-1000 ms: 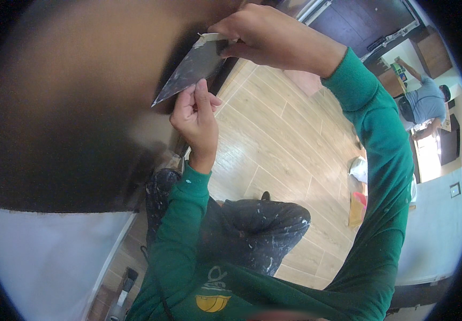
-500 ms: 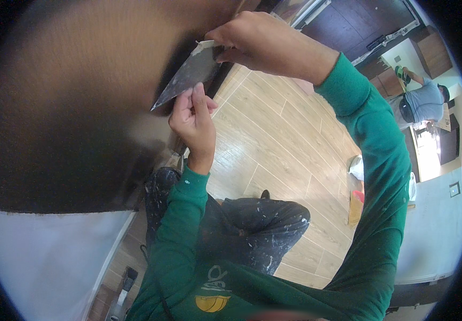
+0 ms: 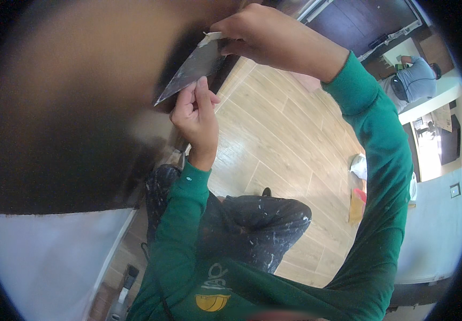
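A thin, flat grey sheet [image 3: 194, 65] with a pointed lower corner and a ragged whitish upper edge lies close against a dark brown panel [image 3: 70, 123]. I cannot tell what kind of sheet it is. My right hand [image 3: 255, 33] grips its upper end between thumb and fingers. At its lower edge my left hand [image 3: 196, 115] is closed in a pinch, thumb and forefinger together on the edge. The panel's side edge runs just behind both hands.
Below the brown panel is a white surface [image 3: 43, 251]. A paintbrush [image 3: 129, 281] lies on the floor at lower left. Wood-look floor tiles [image 3: 274, 139] spread to the right, with a white bag [image 3: 358, 167] there. Another person [image 3: 414, 80] works at the far right.
Both hands and the sheet have shifted very slightly up and to the right in the picture. The grip looks unchanged. The other person's raised arm has lowered.
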The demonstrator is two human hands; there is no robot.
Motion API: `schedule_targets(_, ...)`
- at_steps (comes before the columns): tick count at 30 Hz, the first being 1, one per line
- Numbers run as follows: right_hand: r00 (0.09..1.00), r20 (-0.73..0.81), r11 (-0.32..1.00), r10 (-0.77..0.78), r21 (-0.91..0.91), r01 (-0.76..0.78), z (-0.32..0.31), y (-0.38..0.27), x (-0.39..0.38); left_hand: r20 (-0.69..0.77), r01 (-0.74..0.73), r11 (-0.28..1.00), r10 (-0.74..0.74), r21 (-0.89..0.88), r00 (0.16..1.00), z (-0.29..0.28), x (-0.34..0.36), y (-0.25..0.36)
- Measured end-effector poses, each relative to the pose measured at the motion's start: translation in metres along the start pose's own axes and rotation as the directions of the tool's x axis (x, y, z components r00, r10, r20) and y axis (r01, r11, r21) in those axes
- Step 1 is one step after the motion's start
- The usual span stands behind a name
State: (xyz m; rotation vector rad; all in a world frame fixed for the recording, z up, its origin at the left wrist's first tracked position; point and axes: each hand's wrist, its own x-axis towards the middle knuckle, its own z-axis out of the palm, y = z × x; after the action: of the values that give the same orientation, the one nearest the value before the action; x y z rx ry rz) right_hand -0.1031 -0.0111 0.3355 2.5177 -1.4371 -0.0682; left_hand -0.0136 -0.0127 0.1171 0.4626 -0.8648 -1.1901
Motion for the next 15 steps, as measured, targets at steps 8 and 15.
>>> schedule_targets(8, 1.0, -0.009, 0.999, 0.002, -0.033, -0.002, 0.009, -0.001, 0.002, 0.013, -0.039, 0.998, 0.039, 0.056, 0.999, -0.006, -0.002, -0.004)
schedule_targets(15, 0.999, 0.046, 1.0, 0.018, -0.022, -0.017, 0.007, -0.001, 0.002, 0.003, -0.019, 0.999, 0.019, 0.036, 1.0, -0.006, -0.002, -0.003)
